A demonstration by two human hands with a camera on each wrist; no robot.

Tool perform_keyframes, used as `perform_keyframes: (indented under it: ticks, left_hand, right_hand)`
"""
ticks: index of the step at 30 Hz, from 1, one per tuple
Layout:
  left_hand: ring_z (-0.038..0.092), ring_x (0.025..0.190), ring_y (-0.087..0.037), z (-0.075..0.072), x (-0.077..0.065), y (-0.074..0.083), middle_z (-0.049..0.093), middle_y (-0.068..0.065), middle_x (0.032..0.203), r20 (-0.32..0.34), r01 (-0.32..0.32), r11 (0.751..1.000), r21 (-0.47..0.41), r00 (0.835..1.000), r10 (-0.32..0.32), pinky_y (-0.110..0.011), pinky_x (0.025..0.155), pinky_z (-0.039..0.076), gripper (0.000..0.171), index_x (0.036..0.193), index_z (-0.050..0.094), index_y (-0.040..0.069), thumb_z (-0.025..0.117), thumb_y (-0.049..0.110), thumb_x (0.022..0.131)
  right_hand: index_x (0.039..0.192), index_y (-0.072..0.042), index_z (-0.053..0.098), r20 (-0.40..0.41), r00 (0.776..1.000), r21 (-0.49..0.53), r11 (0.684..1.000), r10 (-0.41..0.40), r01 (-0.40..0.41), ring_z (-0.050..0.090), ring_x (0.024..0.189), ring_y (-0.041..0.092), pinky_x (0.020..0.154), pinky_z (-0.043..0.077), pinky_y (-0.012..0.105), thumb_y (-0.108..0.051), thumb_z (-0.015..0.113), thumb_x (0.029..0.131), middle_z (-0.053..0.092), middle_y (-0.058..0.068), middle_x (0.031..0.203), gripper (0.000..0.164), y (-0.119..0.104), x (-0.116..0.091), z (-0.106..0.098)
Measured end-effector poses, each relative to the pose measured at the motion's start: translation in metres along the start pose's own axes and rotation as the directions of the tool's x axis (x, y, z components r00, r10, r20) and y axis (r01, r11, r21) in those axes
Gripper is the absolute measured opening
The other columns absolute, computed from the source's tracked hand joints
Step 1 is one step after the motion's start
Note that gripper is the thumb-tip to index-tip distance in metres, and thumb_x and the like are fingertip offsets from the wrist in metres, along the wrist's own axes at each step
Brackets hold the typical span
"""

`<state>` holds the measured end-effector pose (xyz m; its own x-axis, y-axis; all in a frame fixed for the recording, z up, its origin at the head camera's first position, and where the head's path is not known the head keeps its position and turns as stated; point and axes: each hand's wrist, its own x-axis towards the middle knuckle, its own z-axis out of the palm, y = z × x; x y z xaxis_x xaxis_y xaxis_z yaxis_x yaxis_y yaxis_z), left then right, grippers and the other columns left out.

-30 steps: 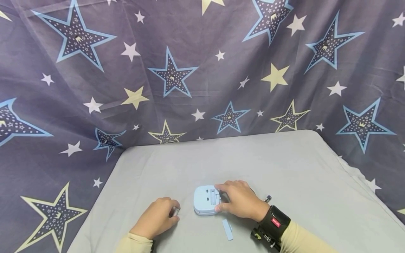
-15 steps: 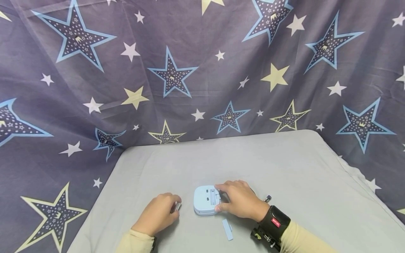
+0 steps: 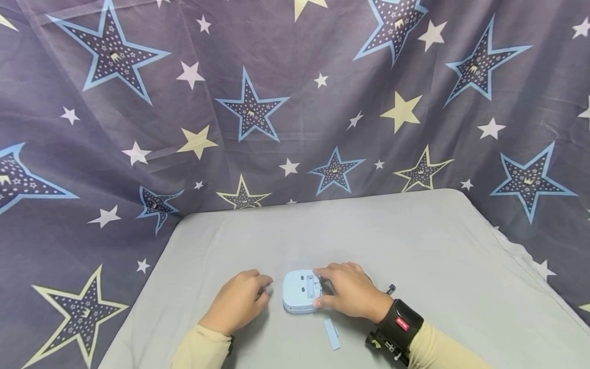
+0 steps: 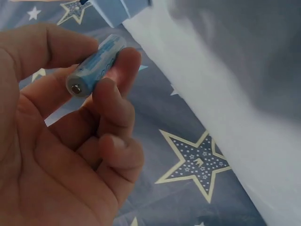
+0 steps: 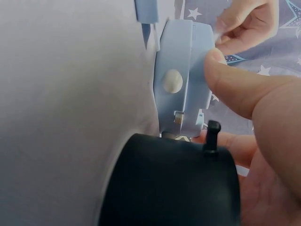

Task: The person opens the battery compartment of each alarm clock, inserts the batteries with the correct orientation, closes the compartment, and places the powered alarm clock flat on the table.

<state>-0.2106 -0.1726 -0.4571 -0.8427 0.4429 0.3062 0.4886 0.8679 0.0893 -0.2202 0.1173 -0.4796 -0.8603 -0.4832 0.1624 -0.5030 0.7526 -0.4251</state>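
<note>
Head view, blue device: the pale blue device (image 3: 293, 291) lies flat on the grey-covered table (image 3: 369, 241), its open compartment (image 3: 311, 288) facing up; whether anything already sits inside I can't tell from here.
Head view, right hand: the right hand (image 3: 352, 291) grips the device along its right edge, seemingly to steady it.
Head view, left hand: the left hand (image 3: 239, 302) is near the device's left side, apart from it, fingers bent; what they hold is hidden from this angle.
Head view, loose strip: a narrow blue strip (image 3: 332, 334), probably the compartment's cover, lies on the table just below the device and apart from it.
Left wrist view, battery: the left hand pinches a blue-and-silver battery (image 4: 96, 66) in its fingertips, the nubbed metal end turned towards the camera.
Right wrist view, device edge: the right thumb presses on one face, other fingers reach round behind; a pale round spot (image 5: 172, 81) shows on the device's side.
Step in hand: it looks like bringing the battery to the compartment.
Next move calls for: matching the battery's ends to the contacts and lowering it in while the right hand holds firm.
</note>
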Motion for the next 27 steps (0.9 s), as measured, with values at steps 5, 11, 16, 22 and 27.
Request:
perform_keyframes:
  ticks: [5, 11, 16, 22, 27]
  left_hand:
    - [0.072, 0.088, -0.019, 0.001, 0.005, 0.002, 0.075, -0.004, 0.097, -0.04, -0.005, 1.0, -0.01, 0.999, 0.005, -0.037, 0.082, 0.059, 0.028, 0.117, 0.071, 0.006, 0.076, 0.015, 0.091]
    - [0.06, 0.072, -0.008, -0.001, 0.008, 0.005, 0.066, 0.005, 0.085, -0.048, 0.011, 0.998, -0.065, 0.999, -0.014, -0.031, 0.069, 0.055, 0.019, 0.099, 0.065, 0.012, 0.08, 0.014, 0.088]
    - [0.057, 0.073, -0.005, -0.003, 0.01, 0.005, 0.063, 0.007, 0.084, -0.07, -0.03, 0.992, -0.121, 0.997, 0.021, -0.028, 0.069, 0.054, 0.019, 0.091, 0.068, 0.016, 0.084, 0.01, 0.084]
    - [0.061, 0.076, -0.005, -0.004, 0.017, 0.009, 0.064, 0.009, 0.088, -0.103, -0.054, 0.986, -0.156, 0.994, 0.038, -0.024, 0.073, 0.056, 0.019, 0.091, 0.078, 0.017, 0.087, 0.006, 0.08]
    - [0.064, 0.079, -0.003, -0.005, 0.024, 0.013, 0.065, 0.012, 0.092, -0.144, -0.064, 0.992, -0.113, 0.988, 0.047, -0.025, 0.072, 0.055, 0.019, 0.092, 0.081, 0.021, 0.089, 0.01, 0.078]
  right_hand:
    - [0.145, -0.013, 0.06, 0.001, 1.0, 0.006, 1.0, -0.005, 0.005, 0.062, 0.124, 0.025, 0.113, 0.034, 0.062, -0.06, 0.079, 0.079, 0.07, 0.003, 0.132, 0.082, 0.0, 0.0, 0.0]
    - [0.145, -0.013, 0.06, 0.006, 1.0, 0.003, 1.0, -0.002, 0.002, 0.061, 0.126, 0.025, 0.114, 0.032, 0.065, -0.06, 0.079, 0.08, 0.069, 0.003, 0.133, 0.082, 0.0, 0.0, 0.0]
    - [0.145, -0.013, 0.06, 0.009, 1.0, 0.005, 1.0, 0.004, -0.004, 0.061, 0.127, 0.026, 0.114, 0.031, 0.065, -0.06, 0.08, 0.08, 0.069, 0.004, 0.133, 0.082, -0.001, 0.0, -0.001]
    - [0.145, -0.014, 0.06, 0.016, 1.0, 0.011, 1.0, 0.011, -0.011, 0.061, 0.128, 0.027, 0.115, 0.03, 0.065, -0.059, 0.079, 0.08, 0.069, 0.005, 0.135, 0.082, 0.0, -0.001, -0.001]
    - [0.145, -0.014, 0.06, 0.013, 1.0, 0.009, 1.0, 0.009, -0.009, 0.061, 0.128, 0.027, 0.115, 0.03, 0.066, -0.06, 0.079, 0.08, 0.069, 0.005, 0.135, 0.082, 0.0, 0.0, -0.001]
